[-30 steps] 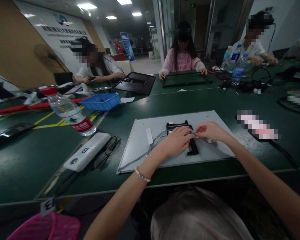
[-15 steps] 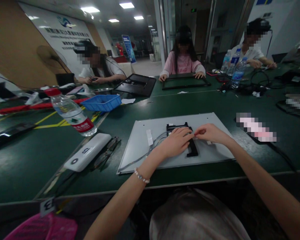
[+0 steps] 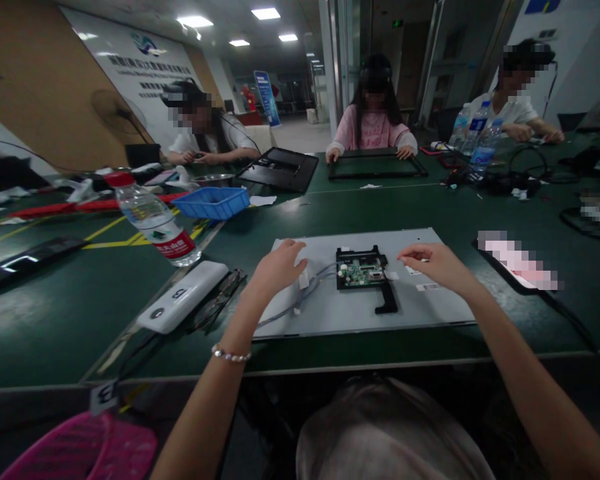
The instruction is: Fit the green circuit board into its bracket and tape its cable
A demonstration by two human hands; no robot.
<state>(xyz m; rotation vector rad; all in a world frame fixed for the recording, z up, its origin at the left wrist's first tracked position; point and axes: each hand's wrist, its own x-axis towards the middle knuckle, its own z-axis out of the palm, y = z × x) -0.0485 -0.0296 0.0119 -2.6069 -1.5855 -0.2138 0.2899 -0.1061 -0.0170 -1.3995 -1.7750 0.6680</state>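
A grey flat panel (image 3: 325,320) lies on the green table in front of me. On its middle sits a black bracket (image 3: 389,297) around a green circuit board (image 3: 361,273), with grey cables (image 3: 313,287) running from it to the lower left. My left hand (image 3: 279,267) is over the panel's left part, fingers apart and holding nothing, near a white tape strip (image 3: 304,279). Right of the bracket is my right hand (image 3: 430,262), its thumb and fingertips brought together; whether anything small is between them cannot be made out. White labels (image 3: 427,287) are stuck on the panel nearby.
Left of the panel are a white power bank (image 3: 183,298), glasses (image 3: 220,300), a water bottle (image 3: 163,227) and a blue tray (image 3: 214,203). A phone (image 3: 517,263) lies to the right. Across the table a person (image 3: 375,127) touches a black frame (image 3: 377,176).
My left hand has moved left, off the bracket, uncovering the circuit board. My right hand has moved slightly right, away from the bracket. The view has shifted a little.
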